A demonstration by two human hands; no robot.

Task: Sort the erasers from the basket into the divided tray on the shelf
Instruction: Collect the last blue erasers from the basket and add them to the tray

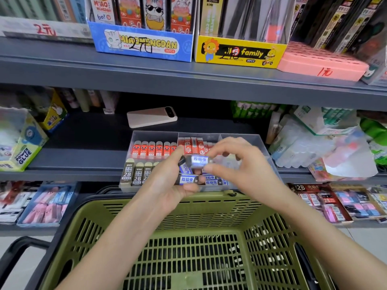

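The left hand grips a few blue erasers just above the divided tray, and the right hand pinches the top eraser. Pulling this one away may loosen the others, so they could drop into a wrong compartment or into the basket.

Premises: retail stationery shop, stocked aisle shelving.
The grey shelf across mid-frame carries a blue display box marked "36PCS" with a handwritten price. A pink box at upper right reads "1元". A glue box stands at left, a green shopping basket at bottom.
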